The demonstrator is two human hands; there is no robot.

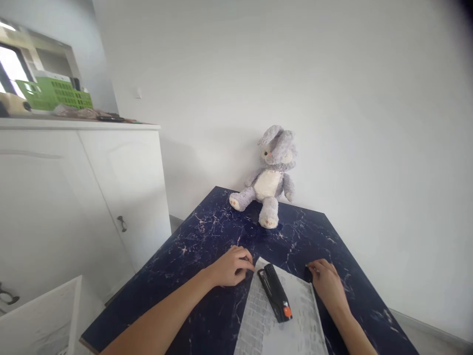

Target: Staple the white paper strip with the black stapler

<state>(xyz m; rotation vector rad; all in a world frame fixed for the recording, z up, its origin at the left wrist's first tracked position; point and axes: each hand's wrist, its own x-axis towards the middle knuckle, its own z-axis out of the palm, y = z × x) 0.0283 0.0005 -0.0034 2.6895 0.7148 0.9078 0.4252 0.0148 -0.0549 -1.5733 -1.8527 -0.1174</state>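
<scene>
Nearest, a thin grey-and-white sheet printed with a brick pattern (254,315) was spread on the dark-blue marbled table (207,231), between the fingers of the left hand (234,268) and those of the right hand (328,283). It was judged light and flexible, easily creased or slid, and best taken by its far corners, just beside the fingertips. On it, between both sets of fingers, a long black stapler with an orange patch (275,293) was laid aslant. This was judged stiff, heavier than the sheet and smooth-sided, best held round the middle of its body.

The left fingers were curled in at the sheet's far left corner; whether the edge was pinched could not be told. The right fingertips were drawn close together at a small black piece (308,274) by the far right corner; whether it was clamped could not be told.

Beyond the fingers, a grey plush rabbit with a cream belly (268,182) was seated. Farther off, well left of the left fingers, a bright green slatted plastic basket (61,93) was set on a white panelled cabinet (44,207). A white item (55,76) showed at the basket's top; its other contents were hidden, as were those of the cabinet, whose doors were closed.
</scene>
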